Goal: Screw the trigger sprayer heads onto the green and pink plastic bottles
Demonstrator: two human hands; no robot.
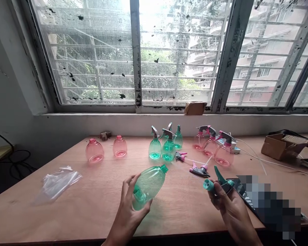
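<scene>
My left hand [130, 205] is closed round the base of a clear green bottle [151, 181], tilted with its open neck up and to the right. In my right hand [228, 205] is a teal and dark grey spray head [219, 184], its round collar facing left towards the bottle; the two are apart. Two loose pink and grey spray heads, one at the front [200, 169] and one behind [180, 156], lie on the table beyond my hands. Several green spray bottles [168, 150] with heads on stand behind the held bottle.
Two pink bottles without heads [94, 151] stand at the back left, near a plastic bag [59, 182]. Several pink spray bottles [223, 153] stand at the back right. A cardboard box [279, 147], white cables and a partly blurred dark device [246, 196] occupy the right side.
</scene>
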